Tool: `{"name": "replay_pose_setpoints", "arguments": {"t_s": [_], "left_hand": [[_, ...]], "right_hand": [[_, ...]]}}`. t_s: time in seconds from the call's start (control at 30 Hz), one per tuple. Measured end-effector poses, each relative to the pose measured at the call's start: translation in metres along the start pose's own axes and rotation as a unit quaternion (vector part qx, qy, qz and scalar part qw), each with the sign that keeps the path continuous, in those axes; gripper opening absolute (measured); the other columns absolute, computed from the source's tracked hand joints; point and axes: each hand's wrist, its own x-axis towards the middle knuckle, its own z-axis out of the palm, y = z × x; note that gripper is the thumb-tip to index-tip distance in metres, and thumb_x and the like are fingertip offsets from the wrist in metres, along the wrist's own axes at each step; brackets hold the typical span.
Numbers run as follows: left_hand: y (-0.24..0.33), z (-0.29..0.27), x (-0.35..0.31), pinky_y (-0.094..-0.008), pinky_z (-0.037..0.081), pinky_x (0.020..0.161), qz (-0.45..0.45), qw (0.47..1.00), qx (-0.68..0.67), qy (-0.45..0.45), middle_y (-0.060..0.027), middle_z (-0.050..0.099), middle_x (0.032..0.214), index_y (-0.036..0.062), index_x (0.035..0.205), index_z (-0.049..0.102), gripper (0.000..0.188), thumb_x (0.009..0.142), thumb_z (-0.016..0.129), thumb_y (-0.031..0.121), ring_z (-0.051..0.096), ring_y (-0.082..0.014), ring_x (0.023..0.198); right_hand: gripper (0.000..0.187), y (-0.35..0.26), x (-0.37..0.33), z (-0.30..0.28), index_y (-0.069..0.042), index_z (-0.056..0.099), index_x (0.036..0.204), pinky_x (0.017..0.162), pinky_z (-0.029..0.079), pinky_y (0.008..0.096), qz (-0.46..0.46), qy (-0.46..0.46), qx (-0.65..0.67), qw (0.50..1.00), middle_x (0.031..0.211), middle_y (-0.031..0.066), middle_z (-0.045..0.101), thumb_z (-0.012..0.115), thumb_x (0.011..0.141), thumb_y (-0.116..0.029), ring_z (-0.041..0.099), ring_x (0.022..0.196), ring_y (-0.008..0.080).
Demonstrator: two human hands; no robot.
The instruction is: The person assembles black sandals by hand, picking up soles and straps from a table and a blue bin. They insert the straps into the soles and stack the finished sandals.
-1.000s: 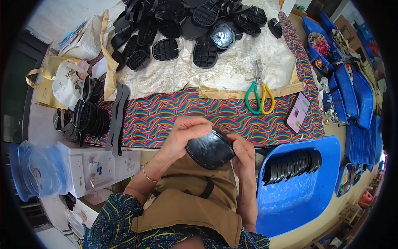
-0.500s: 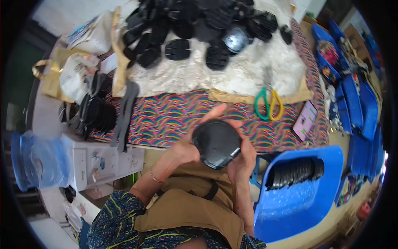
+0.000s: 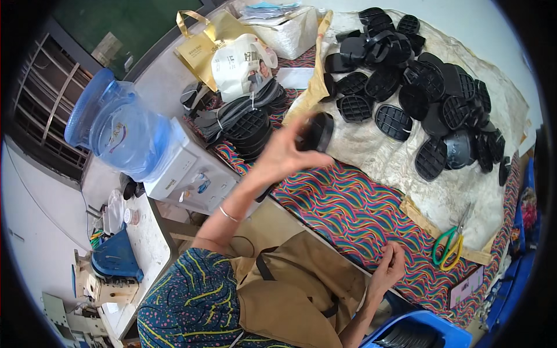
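My left hand reaches forward over the table, blurred, its thumb and fingers spread apart. A smooth-sided black rounded piece shows in the gap beside the fingers, and no grip on it is visible. Over the patterned cloth, near the table's front edge, my right hand has its fingers curled in, with nothing seen in them. Many black pieces with gridded undersides, like shoe heels or soles, lie heaped on the white sheet. Left of my left hand is a stack of similar black pieces.
Green-and-yellow scissors and a phone lie at right. A blue crate holding a row of black pieces stands below. At left are dark straps, bags, a water dispenser and a blue sewing machine.
My view has turned left. My hands, together around a black rounded piece before, are apart now: the left stretches forward and left, the right is without that piece.
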Motion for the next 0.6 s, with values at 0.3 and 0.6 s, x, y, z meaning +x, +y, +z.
{"name": "replay_pose_setpoints", "arguments": {"t_s": [0.3,0.6], "left_hand": [[-0.041,-0.107,0.034,-0.0437,0.048,0.094,-0.076,0.859,0.505,0.030,-0.0251,0.067,0.113,-0.0016,0.131,0.057,0.088,0.064,0.083,0.048,0.062,-0.0382,0.109],[-0.084,-0.107,0.030,-0.0456,0.050,0.087,-0.069,0.827,0.557,-0.040,-0.0209,0.069,0.106,0.0042,0.136,0.053,0.090,0.067,0.081,0.053,0.065,-0.0359,0.101]], "right_hand": [[0.012,0.015,-0.001,0.009,0.002,0.066,0.104,0.063,0.046,0.0266,-0.125,0.045,-0.062,0.989,0.092,0.0083,0.066,0.057,0.098,-0.004,0.061,0.075,0.0128],[0.011,0.014,-0.001,0.006,0.002,0.065,0.103,0.068,0.049,0.0338,-0.117,0.039,-0.075,0.990,0.091,0.0140,0.064,0.058,0.095,0.001,0.061,0.077,0.0229]]}}
